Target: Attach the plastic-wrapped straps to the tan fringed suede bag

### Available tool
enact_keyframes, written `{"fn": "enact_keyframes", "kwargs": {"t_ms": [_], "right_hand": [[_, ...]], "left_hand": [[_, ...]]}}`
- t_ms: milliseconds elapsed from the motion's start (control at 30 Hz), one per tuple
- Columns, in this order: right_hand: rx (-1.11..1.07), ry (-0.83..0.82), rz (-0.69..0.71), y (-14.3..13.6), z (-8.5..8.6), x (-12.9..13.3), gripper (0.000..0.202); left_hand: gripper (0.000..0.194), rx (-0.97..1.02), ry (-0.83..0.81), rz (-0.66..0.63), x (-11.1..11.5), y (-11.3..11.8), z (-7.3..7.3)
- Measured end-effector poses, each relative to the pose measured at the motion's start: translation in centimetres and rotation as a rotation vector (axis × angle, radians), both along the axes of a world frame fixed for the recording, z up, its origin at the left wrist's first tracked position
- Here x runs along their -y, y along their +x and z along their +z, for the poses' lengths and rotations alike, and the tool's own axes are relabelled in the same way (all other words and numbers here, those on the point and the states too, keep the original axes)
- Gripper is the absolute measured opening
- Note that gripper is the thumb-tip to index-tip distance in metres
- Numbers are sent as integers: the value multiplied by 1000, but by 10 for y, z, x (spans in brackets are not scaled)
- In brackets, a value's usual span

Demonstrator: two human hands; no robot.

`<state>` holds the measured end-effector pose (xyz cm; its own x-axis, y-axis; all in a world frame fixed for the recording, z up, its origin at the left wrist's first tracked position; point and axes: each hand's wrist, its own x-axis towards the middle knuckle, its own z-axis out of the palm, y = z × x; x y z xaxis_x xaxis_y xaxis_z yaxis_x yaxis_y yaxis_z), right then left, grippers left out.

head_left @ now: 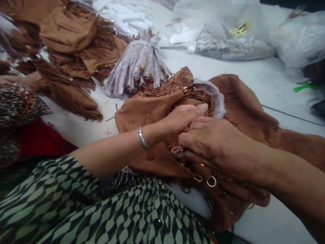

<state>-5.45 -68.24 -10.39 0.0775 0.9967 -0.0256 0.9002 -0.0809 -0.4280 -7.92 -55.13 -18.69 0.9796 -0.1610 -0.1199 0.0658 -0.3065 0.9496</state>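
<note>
A brown suede bag (146, 112) with fringe and metal rings lies in front of me on the white table. My left hand (180, 118), with a silver bangle at the wrist, is closed over the middle of the bag. Pressed against it from the right is my right hand (207, 139), its fingers curled. What the fingers pinch is hidden between the two hands. Clear plastic wrap (219, 101) curves just behind them. Straps and gold-coloured rings hang below my right hand.
Wrapped straps (141, 64) stand bundled behind the bag. More brown bags (70, 29) pile up at the left, where another person's hand (33, 82) holds a fringed piece. Plastic bags (310, 37) lie along the back; brown suede (306, 148) extends right.
</note>
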Motion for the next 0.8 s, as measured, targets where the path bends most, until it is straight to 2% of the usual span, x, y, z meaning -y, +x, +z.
{"fn": "enact_keyframes", "kwargs": {"t_ms": [67, 100, 167, 233, 300, 400, 500, 533, 600, 733, 800], "right_hand": [[-118, -2, -158, 9, 0, 7, 21], [-166, 16, -242, 12, -1, 11, 24], [-224, 65, -406, 16, -7, 19, 28], [-267, 85, -525, 14, -14, 27, 32], [-343, 78, -602, 9, -20, 35, 34], [-407, 51, -713, -2, -32, 52, 36], [-331, -1, -812, -12, -47, 72, 35], [-311, -24, -838, -15, -52, 78, 35], [-320, -47, -882, -22, -60, 86, 35], [-502, 49, -892, -32, -62, 78, 39], [-629, 121, -892, -33, -59, 65, 38]], "left_hand": [[40, 83, 25, 40, 7, -24, -3], [34, 105, 41, 4, 12, -37, -6], [22, 158, 149, -193, 28, -65, -14], [20, 284, 420, -446, 47, -87, -26], [21, 405, 673, -570, 63, -99, -41], [16, 497, 820, -576, 77, -103, -58], [16, 462, 865, -567, 73, -101, -61], [15, 411, 851, -546, 68, -100, -58], [11, 271, 723, -451, 53, -99, -47], [14, -23, 182, -103, 13, -94, -19], [15, -119, -84, -20, -5, -88, -8]]}}
